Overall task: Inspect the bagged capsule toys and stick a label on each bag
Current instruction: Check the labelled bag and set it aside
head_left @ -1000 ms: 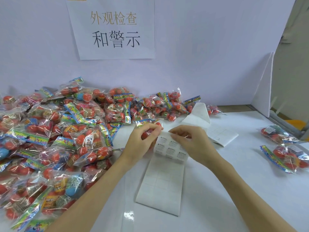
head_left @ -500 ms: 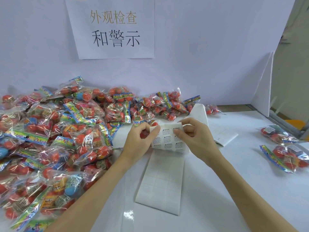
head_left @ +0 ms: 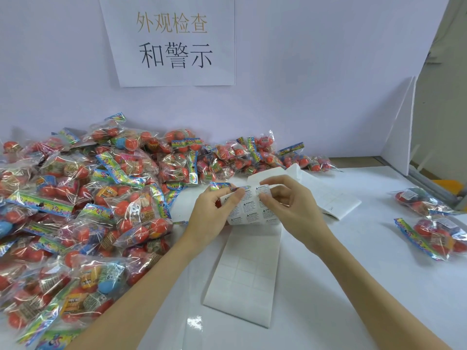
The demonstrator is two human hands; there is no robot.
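Note:
A long white strip of warning labels (head_left: 249, 210) runs down the table's middle, its upper part lifted. My left hand (head_left: 212, 213) grips the strip's left edge together with a bagged capsule toy (head_left: 222, 186) that is mostly hidden behind it. My right hand (head_left: 290, 205) pinches a label at the strip's upper right corner between thumb and forefinger. A large heap of bagged capsule toys (head_left: 83, 210), red balls in clear film with rainbow headers, fills the left side.
Two bagged toys (head_left: 434, 218) lie apart at the right edge. The strip's spent backing (head_left: 246, 279) lies flat toward me, and more folded backing (head_left: 333, 198) lies behind my right hand. A white wall with a paper sign (head_left: 171, 41) closes the back.
Both hands have raised the printed part of the strip higher off the table. My right hand's thumb and forefinger have moved to the upper right label and pinch it.

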